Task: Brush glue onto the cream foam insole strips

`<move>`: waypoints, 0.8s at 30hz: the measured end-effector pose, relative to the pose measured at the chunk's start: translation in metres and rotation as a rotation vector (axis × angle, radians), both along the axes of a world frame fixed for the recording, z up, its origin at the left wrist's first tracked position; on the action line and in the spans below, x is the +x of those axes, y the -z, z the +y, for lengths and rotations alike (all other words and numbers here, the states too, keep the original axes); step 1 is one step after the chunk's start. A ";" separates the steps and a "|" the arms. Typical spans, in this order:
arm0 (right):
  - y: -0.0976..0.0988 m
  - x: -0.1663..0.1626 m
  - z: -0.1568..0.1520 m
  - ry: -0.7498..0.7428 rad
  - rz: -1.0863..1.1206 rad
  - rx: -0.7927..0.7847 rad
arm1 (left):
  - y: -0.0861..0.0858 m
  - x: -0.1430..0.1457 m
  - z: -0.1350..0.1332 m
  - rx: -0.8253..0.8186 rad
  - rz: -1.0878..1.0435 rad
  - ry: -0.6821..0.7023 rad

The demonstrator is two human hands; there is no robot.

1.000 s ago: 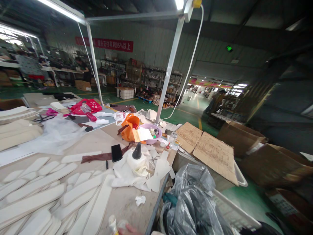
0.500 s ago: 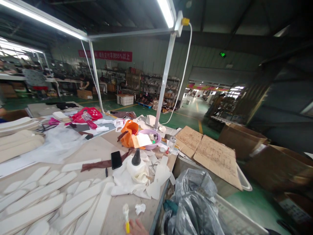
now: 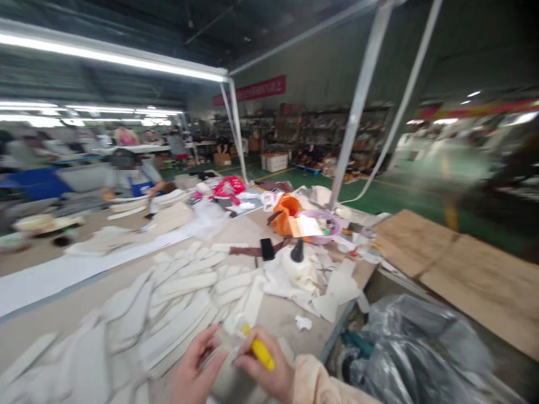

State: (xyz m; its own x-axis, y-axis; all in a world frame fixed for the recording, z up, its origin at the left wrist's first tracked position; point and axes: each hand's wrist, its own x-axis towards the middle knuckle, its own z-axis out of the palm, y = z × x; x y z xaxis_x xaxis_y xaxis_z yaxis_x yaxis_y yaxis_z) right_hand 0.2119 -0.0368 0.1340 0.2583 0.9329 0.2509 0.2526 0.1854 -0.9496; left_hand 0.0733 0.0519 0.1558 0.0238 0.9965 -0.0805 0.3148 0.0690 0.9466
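My right hand [image 3: 269, 362] is closed round the yellow handle of a brush [image 3: 263, 352]; its pale head is blurred. Beside it, my left hand [image 3: 197, 365] has curled fingers, thumb facing forefinger, close to a pale blurred patch between the hands. Whatever lies in those fingers, if anything, is unclear. Long pale off-white strips [image 3: 177, 331] are heaped in front and to the left. Beyond the hands, a white bottle [image 3: 297, 264] with a black cone nozzle stands on crumpled white cloth. A small white scrap [image 3: 303, 322] lies to the right.
A black phone [image 3: 266, 249], an orange bag [image 3: 284, 213] and a lilac basin [image 3: 332, 227] sit farther back. Grey plastic bags [image 3: 416, 342] fill a bin at right, near flat cardboard [image 3: 475, 280]. Across the table is a person in a blue apron [image 3: 141, 185].
My view has swung left. My right hand, earlier at the bottom edge by the brush, is now farther into view gripping its yellow handle. My left hand has come into view.
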 end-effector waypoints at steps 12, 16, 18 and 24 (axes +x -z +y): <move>-0.010 -0.022 0.046 -0.021 0.343 -0.122 | -0.012 -0.010 -0.019 -0.245 -0.843 0.015; -0.016 -0.029 0.054 -0.017 0.343 -0.127 | -0.016 -0.016 -0.016 -0.273 -0.942 0.010; -0.019 -0.032 0.057 -0.017 0.362 -0.126 | -0.019 -0.018 -0.013 -0.278 -0.977 0.027; -0.017 -0.037 0.064 -0.022 0.396 -0.138 | -0.020 -0.022 -0.005 -0.315 -1.010 0.019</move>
